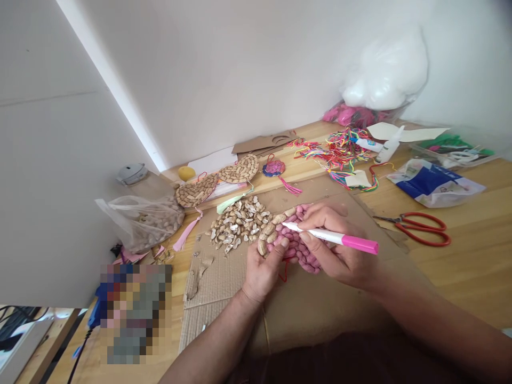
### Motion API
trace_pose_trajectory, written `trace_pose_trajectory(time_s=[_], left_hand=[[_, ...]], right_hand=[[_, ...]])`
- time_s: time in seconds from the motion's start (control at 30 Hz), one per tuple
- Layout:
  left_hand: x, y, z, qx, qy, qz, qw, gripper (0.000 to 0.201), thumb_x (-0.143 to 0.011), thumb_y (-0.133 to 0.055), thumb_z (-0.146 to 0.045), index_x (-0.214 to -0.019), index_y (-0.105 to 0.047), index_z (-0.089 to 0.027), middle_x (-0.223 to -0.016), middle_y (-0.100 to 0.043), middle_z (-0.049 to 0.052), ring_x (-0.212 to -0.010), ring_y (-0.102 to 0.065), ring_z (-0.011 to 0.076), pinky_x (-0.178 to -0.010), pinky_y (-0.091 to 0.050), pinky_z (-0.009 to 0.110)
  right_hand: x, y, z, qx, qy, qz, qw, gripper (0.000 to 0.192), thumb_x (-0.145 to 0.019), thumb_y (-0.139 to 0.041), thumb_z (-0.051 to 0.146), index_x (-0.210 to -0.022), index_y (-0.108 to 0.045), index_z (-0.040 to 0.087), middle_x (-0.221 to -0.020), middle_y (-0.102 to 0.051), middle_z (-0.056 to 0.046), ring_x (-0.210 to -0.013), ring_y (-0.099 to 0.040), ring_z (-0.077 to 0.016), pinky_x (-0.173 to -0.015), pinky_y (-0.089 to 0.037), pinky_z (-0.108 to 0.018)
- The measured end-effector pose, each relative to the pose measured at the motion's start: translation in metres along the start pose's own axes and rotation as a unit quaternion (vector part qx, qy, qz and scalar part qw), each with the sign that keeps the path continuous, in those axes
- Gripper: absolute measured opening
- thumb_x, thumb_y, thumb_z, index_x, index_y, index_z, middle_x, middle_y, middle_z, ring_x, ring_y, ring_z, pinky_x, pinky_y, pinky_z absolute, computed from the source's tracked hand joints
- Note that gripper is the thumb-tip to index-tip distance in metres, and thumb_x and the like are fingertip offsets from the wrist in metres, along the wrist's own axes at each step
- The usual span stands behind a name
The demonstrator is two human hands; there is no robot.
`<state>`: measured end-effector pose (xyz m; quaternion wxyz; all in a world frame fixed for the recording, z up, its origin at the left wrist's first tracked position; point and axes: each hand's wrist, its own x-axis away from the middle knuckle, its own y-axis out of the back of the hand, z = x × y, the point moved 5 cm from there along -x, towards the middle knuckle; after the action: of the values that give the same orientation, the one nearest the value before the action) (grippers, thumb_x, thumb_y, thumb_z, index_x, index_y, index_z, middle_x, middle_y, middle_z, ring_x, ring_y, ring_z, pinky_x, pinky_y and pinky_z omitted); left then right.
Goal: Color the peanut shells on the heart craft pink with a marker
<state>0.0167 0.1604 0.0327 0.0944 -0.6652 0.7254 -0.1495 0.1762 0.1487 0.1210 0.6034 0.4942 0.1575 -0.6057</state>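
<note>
My left hand point(262, 269) pinches the near left edge of a flat piece made of peanut shells point(298, 246), mostly coloured pink with several bare tan shells along its left rim. My right hand point(340, 248) grips a white marker with a pink cap point(338, 238), its tip touching the shells near the piece's upper left. The piece rests over a brown cardboard sheet point(320, 304) on the wooden table point(472, 261).
A loose pile of peanut shells point(240, 223) lies left of the piece. Two unpainted shell ornaments point(218, 184), a plastic bag of peanuts point(144, 221), coloured strings point(340, 152), red scissors point(420, 226), a blue-white packet point(434, 184) and a white bag point(386, 72) sit around the table.
</note>
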Motion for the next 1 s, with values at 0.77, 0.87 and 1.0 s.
trace_pose_trajectory(time_s=[0.77, 0.87, 1.0], left_hand=[[0.000, 0.000, -0.005, 0.005, -0.021, 0.010, 1.000, 0.033, -0.082, -0.082, -0.042, -0.092, -0.077, -0.012, -0.081, -0.077, 0.008, -0.066, -0.073, 0.0185, -0.062, -0.063, 0.030], [0.000, -0.001, -0.007, 0.001, -0.026, 0.013, 1.000, 0.031, -0.082, -0.081, -0.042, -0.091, -0.077, -0.012, -0.079, -0.076, 0.007, -0.066, -0.073, 0.0183, -0.063, -0.063, 0.030], [0.000, -0.003, -0.007, 0.004, -0.029, 0.016, 0.999, 0.029, -0.083, -0.081, -0.040, -0.091, -0.077, -0.012, -0.076, -0.075, 0.006, -0.064, -0.071, 0.0170, -0.061, -0.062, 0.029]], right_hand=[[0.003, -0.005, 0.010, 0.051, 0.038, -0.011, 0.998, 0.013, -0.091, -0.064, 0.013, -0.098, -0.060, 0.023, -0.088, -0.071, -0.002, -0.096, -0.067, -0.0210, -0.091, -0.045, -0.040], [0.003, -0.005, 0.012, 0.034, 0.038, -0.013, 0.999, 0.015, -0.090, -0.064, 0.012, -0.100, -0.061, 0.023, -0.090, -0.071, -0.003, -0.096, -0.068, -0.0217, -0.091, -0.047, -0.041], [0.004, -0.004, 0.012, 0.037, 0.033, -0.019, 0.999, 0.017, -0.090, -0.065, 0.013, -0.102, -0.061, 0.023, -0.090, -0.071, -0.002, -0.096, -0.068, -0.0220, -0.091, -0.046, -0.042]])
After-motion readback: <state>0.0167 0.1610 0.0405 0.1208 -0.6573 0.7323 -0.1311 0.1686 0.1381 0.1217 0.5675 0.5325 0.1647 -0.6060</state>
